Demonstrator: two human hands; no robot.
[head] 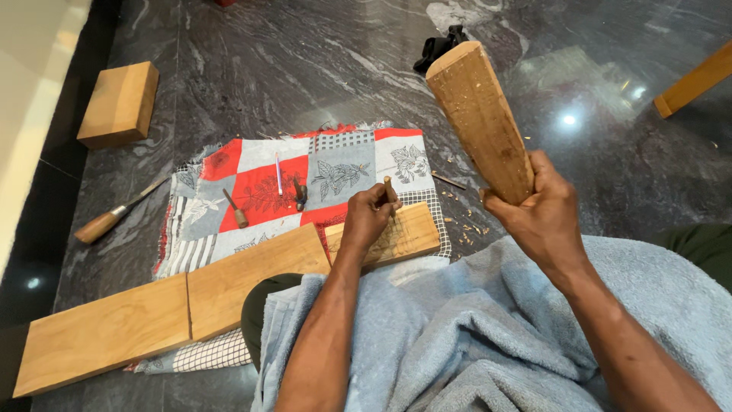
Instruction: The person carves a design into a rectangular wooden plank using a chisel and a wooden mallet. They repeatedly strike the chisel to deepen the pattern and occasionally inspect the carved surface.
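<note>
Gripping a chisel (390, 189) upright in your left hand (367, 217), you press its tip onto the carved plank (404, 235) on the cloth (259, 183); your right hand (540, 210) clasps the raised wooden mallet (479, 118).

Wooden mallet (479, 120): long, flat-sided, pitted face, raised upright and tilted left. Chisel (389, 188): slim wooden handle, standing near-upright on carved plank (400, 236), pale wood, flat on patterned cloth.

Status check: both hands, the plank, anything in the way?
Left hand grips chisel on plank. Right hand holds mallet raised. Nothing between mallet and chisel.
</note>
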